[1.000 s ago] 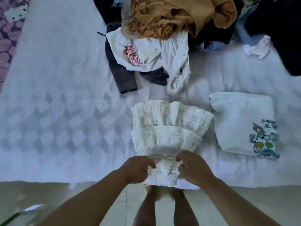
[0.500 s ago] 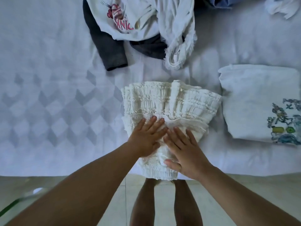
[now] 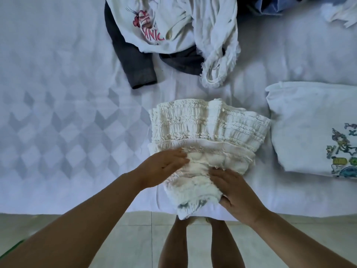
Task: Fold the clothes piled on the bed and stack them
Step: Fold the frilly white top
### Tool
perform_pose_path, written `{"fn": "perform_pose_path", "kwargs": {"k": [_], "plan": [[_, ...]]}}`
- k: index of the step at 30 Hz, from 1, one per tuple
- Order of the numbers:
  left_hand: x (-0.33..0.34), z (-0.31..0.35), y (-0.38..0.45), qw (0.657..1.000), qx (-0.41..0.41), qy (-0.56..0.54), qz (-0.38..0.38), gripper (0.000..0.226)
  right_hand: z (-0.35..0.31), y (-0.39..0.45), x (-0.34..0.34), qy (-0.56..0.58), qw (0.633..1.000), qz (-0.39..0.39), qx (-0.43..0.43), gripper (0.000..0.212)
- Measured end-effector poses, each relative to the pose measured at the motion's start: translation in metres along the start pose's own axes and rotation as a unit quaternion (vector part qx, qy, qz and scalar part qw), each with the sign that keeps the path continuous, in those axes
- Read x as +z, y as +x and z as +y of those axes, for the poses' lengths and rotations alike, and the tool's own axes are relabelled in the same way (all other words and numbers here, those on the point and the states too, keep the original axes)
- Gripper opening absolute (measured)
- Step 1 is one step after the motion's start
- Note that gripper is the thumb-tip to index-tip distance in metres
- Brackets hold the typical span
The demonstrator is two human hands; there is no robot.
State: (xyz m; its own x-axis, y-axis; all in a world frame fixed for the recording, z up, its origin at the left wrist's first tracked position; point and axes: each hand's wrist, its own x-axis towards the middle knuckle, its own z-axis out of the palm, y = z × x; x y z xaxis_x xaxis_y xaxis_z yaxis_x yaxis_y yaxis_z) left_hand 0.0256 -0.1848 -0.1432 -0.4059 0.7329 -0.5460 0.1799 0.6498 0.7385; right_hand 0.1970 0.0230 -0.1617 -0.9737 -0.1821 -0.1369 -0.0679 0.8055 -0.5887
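A cream ruffled skirt point(image 3: 208, 128) lies folded on the white bed sheet point(image 3: 58, 93) near the bed's front edge, its narrow end hanging slightly over the edge. My left hand point(image 3: 164, 167) rests flat on the skirt's left side, fingers straight. My right hand point(image 3: 235, 192) lies on the skirt's lower right edge, with the thumb tucked under the fabric, pinching it. To the right lies a folded white shirt with a cartoon print point(image 3: 309, 122), a small gap apart from the skirt.
Unfolded clothes lie at the back: a white shirt with a pink print point(image 3: 154, 26), a dark grey garment point(image 3: 135, 62), a frayed white piece point(image 3: 218, 45), blue fabric point(image 3: 270, 6). Tiled floor point(image 3: 135, 238) and my legs point(image 3: 173, 244) show below the bed edge.
My hands let go of the skirt's near end, pressed flat on its middle, then slid apart to its left and right sides. The view tilted down and closer.
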Motion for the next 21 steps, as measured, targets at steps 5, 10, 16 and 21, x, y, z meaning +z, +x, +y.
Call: {"fn": "perform_pose_path", "kwargs": {"k": [5, 10, 16, 21], "plan": [[-0.026, 0.008, -0.021, 0.974, -0.022, -0.192, 0.118, 0.081, -0.01, 0.042, -0.053, 0.27, 0.933, 0.122, 0.206, 0.02], [-0.03, 0.026, 0.006, 0.981, -0.067, -0.092, 0.158, 0.064, 0.003, 0.095, -0.068, 0.228, 0.912, 0.238, 0.244, 0.028], [-0.025, 0.034, 0.05, 0.928, -0.072, -0.023, 0.364, 0.018, 0.025, 0.137, -0.063, 0.114, 0.903, 0.315, 0.268, 0.039], [-0.016, 0.02, 0.08, 0.923, -0.147, -0.005, 0.357, 0.024, 0.053, 0.156, -0.043, 0.051, 0.905, 0.283, 0.312, 0.028]]}}
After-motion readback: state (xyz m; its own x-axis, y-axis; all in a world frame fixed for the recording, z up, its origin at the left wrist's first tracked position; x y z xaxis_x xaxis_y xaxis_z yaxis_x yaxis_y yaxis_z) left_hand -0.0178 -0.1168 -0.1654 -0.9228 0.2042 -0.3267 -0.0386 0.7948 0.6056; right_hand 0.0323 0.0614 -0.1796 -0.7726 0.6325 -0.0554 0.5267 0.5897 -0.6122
